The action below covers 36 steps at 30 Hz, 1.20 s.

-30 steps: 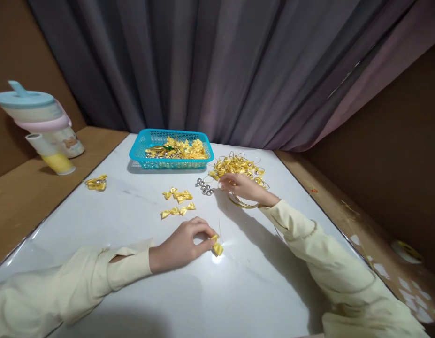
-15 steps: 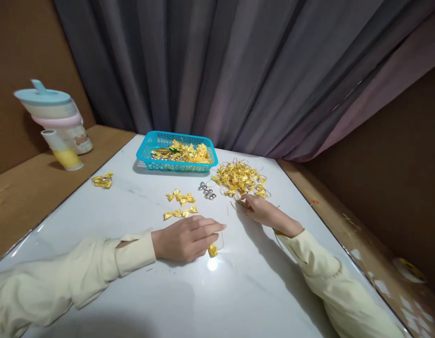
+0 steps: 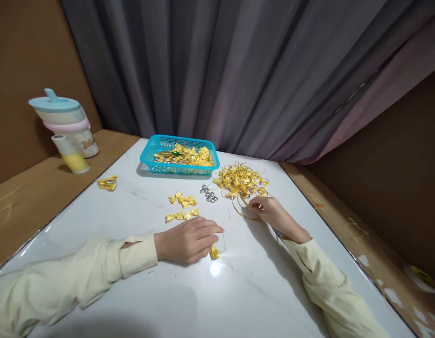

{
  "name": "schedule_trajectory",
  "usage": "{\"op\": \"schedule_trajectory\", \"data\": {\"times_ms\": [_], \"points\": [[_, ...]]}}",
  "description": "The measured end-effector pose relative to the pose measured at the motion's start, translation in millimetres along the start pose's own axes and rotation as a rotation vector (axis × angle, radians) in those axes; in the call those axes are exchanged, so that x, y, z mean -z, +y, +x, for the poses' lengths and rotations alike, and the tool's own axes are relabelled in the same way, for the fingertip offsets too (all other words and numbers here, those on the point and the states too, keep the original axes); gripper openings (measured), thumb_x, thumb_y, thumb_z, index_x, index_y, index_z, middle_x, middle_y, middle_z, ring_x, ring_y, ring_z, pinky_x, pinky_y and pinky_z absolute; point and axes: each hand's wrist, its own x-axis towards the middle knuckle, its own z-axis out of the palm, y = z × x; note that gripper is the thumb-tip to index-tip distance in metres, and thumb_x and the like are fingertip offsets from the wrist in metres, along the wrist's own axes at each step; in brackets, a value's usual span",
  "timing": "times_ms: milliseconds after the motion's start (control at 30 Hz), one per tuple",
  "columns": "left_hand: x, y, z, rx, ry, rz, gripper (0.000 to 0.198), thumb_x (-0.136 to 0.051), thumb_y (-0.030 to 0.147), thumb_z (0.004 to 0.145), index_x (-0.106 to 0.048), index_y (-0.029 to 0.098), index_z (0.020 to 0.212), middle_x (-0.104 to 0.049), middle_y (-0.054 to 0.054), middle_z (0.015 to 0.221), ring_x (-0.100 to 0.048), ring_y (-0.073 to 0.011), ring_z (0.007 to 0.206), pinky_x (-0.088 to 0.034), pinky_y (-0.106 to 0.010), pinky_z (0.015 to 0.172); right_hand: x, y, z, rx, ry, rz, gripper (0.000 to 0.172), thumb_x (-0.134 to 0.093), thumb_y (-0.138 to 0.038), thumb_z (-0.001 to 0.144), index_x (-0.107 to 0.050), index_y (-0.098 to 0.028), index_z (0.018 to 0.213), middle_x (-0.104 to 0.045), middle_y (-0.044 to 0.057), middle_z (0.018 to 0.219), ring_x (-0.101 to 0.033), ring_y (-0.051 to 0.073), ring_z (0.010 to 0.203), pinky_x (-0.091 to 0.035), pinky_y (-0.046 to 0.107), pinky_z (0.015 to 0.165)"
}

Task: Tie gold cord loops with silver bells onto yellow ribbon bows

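My left hand (image 3: 189, 240) lies on the white table (image 3: 217, 291), fingers curled over a small yellow ribbon bow (image 3: 214, 252) with a thin gold loop. My right hand (image 3: 270, 211) rests further back, its fingers pinched on a thin gold cord (image 3: 246, 213) at the near edge of a heap of yellow bows with gold loops (image 3: 241, 180). Loose yellow bows (image 3: 182, 206) lie between my hands and a blue basket (image 3: 178, 157) holding more bows. Small silver bells (image 3: 209, 193) sit beside the heap.
A pastel drinking bottle (image 3: 67, 124) and a small yellow-and-white cup (image 3: 71, 157) stand at the back left on brown board. Another yellow bow (image 3: 107, 183) lies near the table's left edge. A grey curtain hangs behind. Brown board borders the right side.
My right hand drew back from the heap toward me with the gold cord. My left hand flattened over the bow it had pinched. The view shifted slightly.
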Motion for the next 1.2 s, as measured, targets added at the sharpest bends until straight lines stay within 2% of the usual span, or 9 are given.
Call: {"op": "schedule_trajectory", "data": {"times_ms": [133,233,433,533,700,867,1000,1200], "points": [[-0.4,0.7,1.2,0.009,-0.029,-0.019,0.019,-0.046,0.009,0.08,-0.054,0.009,0.098,-0.064,-0.017,0.107,-0.055,-0.0251,0.099,-0.045,-0.037,0.083,1.3,1.0,-2.7,0.021,0.05,0.042,0.017,-0.047,-0.013,0.076,-0.063,-0.014,0.082,-0.064,0.007,0.077,-0.056,0.017,0.067,-0.042,0.026,0.063],[-0.2,1.2,2.0,0.017,-0.039,-0.028,0.019,-0.046,0.009,0.081,-0.053,0.009,0.099,-0.064,-0.017,0.107,-0.055,-0.0247,0.099,-0.045,-0.037,0.083,-0.4,2.8,-2.0,0.052,0.053,0.045,0.018,-0.047,-0.013,0.076,-0.064,-0.014,0.084,-0.062,0.007,0.075,-0.055,0.017,0.066,-0.041,0.027,0.063],[-0.7,0.8,1.1,0.023,-0.047,-0.039,0.019,-0.046,0.01,0.082,-0.053,0.01,0.099,-0.064,-0.016,0.106,-0.055,-0.0242,0.099,-0.045,-0.036,0.082,-6.1,5.3,-0.2,0.108,0.031,0.04,0.024,-0.042,-0.009,0.078,-0.062,-0.016,0.067,-0.059,0.007,0.074,-0.052,0.017,0.069,-0.04,0.028,0.064],[-0.5,0.7,1.1,0.023,-0.06,-0.037,0.019,-0.045,0.01,0.082,-0.053,0.011,0.098,-0.065,-0.015,0.105,-0.055,-0.024,0.098,-0.045,-0.036,0.081,-8.1,7.3,0.4,0.085,0.039,0.044,0.022,-0.043,-0.01,0.078,-0.061,-0.016,0.067,-0.06,0.007,0.075,-0.053,0.017,0.069,-0.041,0.027,0.064],[-0.1,1.0,1.8,0.017,-0.069,-0.037,0.018,-0.045,0.011,0.081,-0.054,0.011,0.096,-0.065,-0.015,0.105,-0.055,-0.0237,0.099,-0.045,-0.035,0.081,-6.6,9.1,0.4,0.02,0.074,0.052,0.015,-0.056,-0.023,0.078,-0.06,-0.016,0.065,-0.06,0.006,0.068,-0.053,0.017,0.064,-0.04,0.027,0.061],[-0.4,0.8,1.8,0.005,-0.065,-0.042,0.019,-0.044,0.011,0.081,-0.054,0.01,0.097,-0.065,-0.015,0.105,-0.055,-0.0237,0.099,-0.045,-0.035,0.082,-2.5,6.7,-1.5,-0.016,0.118,0.067,0.025,-0.06,-0.034,0.077,-0.06,-0.016,0.059,-0.061,0.005,0.068,-0.052,0.015,0.06,-0.038,0.026,0.059],[-0.1,0.8,2.2,0.013,-0.075,-0.043,0.019,-0.044,0.011,0.081,-0.054,0.01,0.097,-0.065,-0.016,0.105,-0.055,-0.0239,0.099,-0.045,-0.036,0.081,-4.8,7.5,-1.4,-0.062,0.158,0.08,0.033,-0.062,-0.043,0.074,-0.058,-0.016,0.056,-0.059,0.003,0.059,-0.049,0.013,0.053,-0.035,0.024,0.053],[-0.1,1.3,2.7,0.018,-0.093,-0.06,0.019,-0.044,0.011,0.082,-0.054,0.01,0.097,-0.065,-0.016,0.104,-0.055,-0.0242,0.098,-0.046,-0.036,0.081,-5.4,7.2,-2.5,-0.076,0.188,0.109,0.038,-0.063,-0.047,0.072,-0.055,-0.016,0.051,-0.056,0.002,0.052,-0.044,0.012,0.049,-0.032,0.023,0.048]]}}
